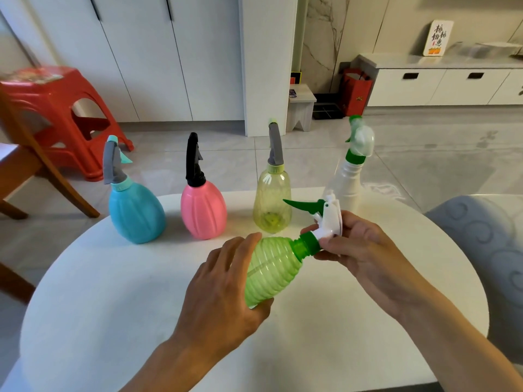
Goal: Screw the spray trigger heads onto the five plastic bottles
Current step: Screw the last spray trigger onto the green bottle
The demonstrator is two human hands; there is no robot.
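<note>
- The round white table is cut off at the bottom edge; its near rim is out of view.
- The left hand wraps the ribbed green bottle, hiding its base; the bottle lies tilted, neck toward 1 o'clock.
- The right hand pinches the white-and-green trigger head at the green collar; whether the collar is fully threaded cannot be told.
- Upright from 10 to 1 o'clock, each with a head on: blue bottle, pink bottle, yellow bottle with something small and indistinct at its bottom, and white bottle.
</note>
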